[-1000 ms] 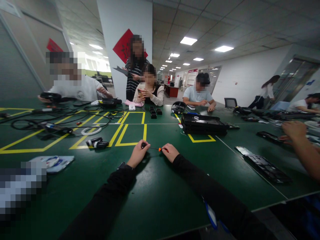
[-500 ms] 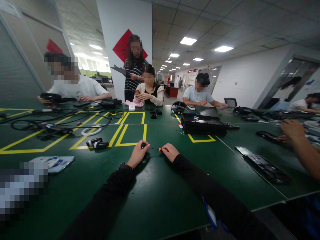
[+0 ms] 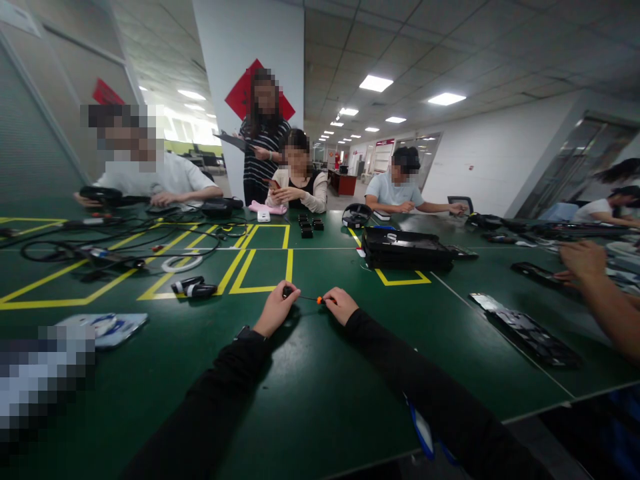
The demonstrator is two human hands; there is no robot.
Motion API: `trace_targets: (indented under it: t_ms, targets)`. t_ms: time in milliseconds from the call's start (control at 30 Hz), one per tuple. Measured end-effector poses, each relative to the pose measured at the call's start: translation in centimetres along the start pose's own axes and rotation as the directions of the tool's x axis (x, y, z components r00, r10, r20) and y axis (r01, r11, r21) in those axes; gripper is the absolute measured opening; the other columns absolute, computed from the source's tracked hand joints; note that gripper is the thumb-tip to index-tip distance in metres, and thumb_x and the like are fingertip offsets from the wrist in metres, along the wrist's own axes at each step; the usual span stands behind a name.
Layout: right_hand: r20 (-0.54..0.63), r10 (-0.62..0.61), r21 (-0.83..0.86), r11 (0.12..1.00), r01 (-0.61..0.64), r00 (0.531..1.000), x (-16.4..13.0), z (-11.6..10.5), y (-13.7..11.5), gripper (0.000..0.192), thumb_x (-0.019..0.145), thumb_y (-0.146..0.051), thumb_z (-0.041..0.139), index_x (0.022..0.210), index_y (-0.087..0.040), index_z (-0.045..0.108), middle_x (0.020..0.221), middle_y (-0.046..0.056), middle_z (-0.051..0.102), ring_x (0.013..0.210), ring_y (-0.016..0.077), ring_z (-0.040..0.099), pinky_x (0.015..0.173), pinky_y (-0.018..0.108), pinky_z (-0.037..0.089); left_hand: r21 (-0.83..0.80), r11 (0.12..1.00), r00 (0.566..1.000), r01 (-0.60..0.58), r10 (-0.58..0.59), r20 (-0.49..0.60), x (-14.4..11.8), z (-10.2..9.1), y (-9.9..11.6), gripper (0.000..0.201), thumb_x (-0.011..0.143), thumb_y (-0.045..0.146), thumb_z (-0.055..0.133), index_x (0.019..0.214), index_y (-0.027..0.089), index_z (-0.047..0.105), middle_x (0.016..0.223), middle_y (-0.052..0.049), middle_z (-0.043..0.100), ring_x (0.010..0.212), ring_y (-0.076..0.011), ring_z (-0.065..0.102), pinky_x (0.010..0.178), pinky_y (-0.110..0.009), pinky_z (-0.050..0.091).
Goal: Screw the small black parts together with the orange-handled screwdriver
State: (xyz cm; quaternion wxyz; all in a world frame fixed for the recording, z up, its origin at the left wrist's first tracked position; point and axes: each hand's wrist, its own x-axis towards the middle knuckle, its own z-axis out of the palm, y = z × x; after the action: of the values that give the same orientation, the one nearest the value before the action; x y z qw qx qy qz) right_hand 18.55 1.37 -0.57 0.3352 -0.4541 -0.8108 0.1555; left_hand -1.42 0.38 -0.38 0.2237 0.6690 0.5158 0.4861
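Left hand (image 3: 275, 310): rests on the green table (image 3: 310, 393), fingertips pinched on a small black part (image 3: 287, 291).
Right hand (image 3: 340, 305): fingers closed around the orange-handled screwdriver (image 3: 320, 300).
Screwdriver: lies near level between the hands, thin shaft pointing left to the black part.
Position: near centre of table, just short of the yellow tape box (image 3: 264, 267).
Far right: stack of black trays (image 3: 405, 248).
Right edge: another person's hand (image 3: 583, 260).
Left: black cables (image 3: 115, 243).
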Motion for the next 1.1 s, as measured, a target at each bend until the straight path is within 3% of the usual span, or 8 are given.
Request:
trace_targets:
  t_ms: [233, 433, 567, 733, 867, 1000, 1100]
  targets:
    - [-0.042, 0.005, 0.034, 0.999, -0.004, 0.999, -0.43, 0.12, -0.05, 0.020, 0.064, -0.011, 0.057, 0.082, -0.017, 0.050, 0.076, 0.000, 0.054, 0.073, 0.0129, 0.048, 0.068, 0.025, 0.039, -0.009, 1.000, 1.000, -0.009, 0.009, 0.008, 0.04, 0.02, -0.05, 0.022, 0.074, 0.040, 0.048, 0.078, 0.019, 0.052, 0.073, 0.001, 0.055, 0.069, -0.0143, 0.052, 0.065, -0.025, 0.040]
    - [-0.028, 0.028, 0.018, 0.999, -0.028, 0.999, -0.07, 0.14, -0.18, 0.011, 0.078, -0.014, 0.044, 0.076, -0.015, 0.055, 0.079, 0.004, 0.056, 0.078, 0.0137, 0.050, 0.075, 0.028, 0.038, -0.006, 1.000, 1.000, 0.029, -0.029, -0.002, -0.01, 0.00, 0.30, 0.021, 0.074, 0.039, 0.048, 0.077, 0.019, 0.051, 0.071, 0.001, 0.055, 0.068, -0.0146, 0.052, 0.065, -0.026, 0.040]
    - [-0.011, -0.008, -0.008, 1.000, 0.008, 1.000, -0.17, -0.04, -0.17, 0.005, 0.073, -0.013, 0.050, 0.074, -0.016, 0.055, 0.077, 0.003, 0.056, 0.076, 0.0138, 0.049, 0.073, 0.028, 0.038, -0.013, 1.000, 1.000, 0.028, -0.028, -0.003, 0.09, 0.02, 0.09, 0.020, 0.073, 0.039, 0.048, 0.077, 0.019, 0.052, 0.070, 0.001, 0.054, 0.067, -0.0142, 0.052, 0.064, -0.026, 0.040]
    - [-0.035, 0.001, 0.044, 0.999, 0.000, 0.999, -0.52, 0.07, -0.31, 0.020, 0.066, -0.015, 0.059, 0.085, -0.016, 0.052, 0.078, 0.001, 0.056, 0.074, 0.0131, 0.050, 0.069, 0.025, 0.039, -0.040, 0.999, 1.000, 0.001, -0.001, 0.000, 0.16, 0.03, -0.17, 0.018, 0.072, 0.036, 0.049, 0.077, 0.019, 0.053, 0.071, 0.001, 0.055, 0.067, -0.0139, 0.051, 0.064, -0.025, 0.040]
    - [-0.036, 0.046, 0.069, 0.997, -0.043, 0.998, -0.21, 0.28, -0.18, 0.009, 0.075, -0.018, 0.050, 0.082, -0.016, 0.056, 0.082, 0.003, 0.057, 0.079, 0.0135, 0.050, 0.074, 0.027, 0.039, -0.065, 0.998, 1.000, -0.002, 0.002, -0.005, 0.09, 0.00, -0.04, 0.017, 0.072, 0.035, 0.050, 0.076, 0.019, 0.053, 0.070, 0.001, 0.054, 0.066, -0.0136, 0.051, 0.064, -0.025, 0.040]
    - [-0.006, -0.010, -0.019, 1.000, 0.010, 1.000, 0.03, 0.27, 0.07, 0.015, 0.078, -0.016, 0.045, 0.069, -0.015, 0.057, 0.077, 0.004, 0.056, 0.079, 0.0142, 0.049, 0.077, 0.029, 0.037, -0.070, 0.997, 1.000, 0.021, -0.021, -0.003, 0.06, -0.03, 0.07, 0.017, 0.072, 0.035, 0.050, 0.076, 0.019, 0.053, 0.069, 0.001, 0.054, 0.066, -0.0136, 0.051, 0.064, -0.025, 0.040]
    - [-0.021, -0.023, -0.009, 1.000, 0.023, 1.000, -0.16, 0.14, 0.02, 0.005, 0.074, -0.015, 0.050, 0.076, -0.016, 0.055, 0.078, 0.003, 0.056, 0.077, 0.0137, 0.049, 0.074, 0.028, 0.038, -0.068, 0.997, 1.000, 0.027, -0.027, 0.000, 0.06, -0.03, 0.01, 0.016, 0.072, 0.034, 0.049, 0.077, 0.019, 0.053, 0.068, 0.002, 0.054, 0.065, -0.0136, 0.051, 0.063, -0.025, 0.039]
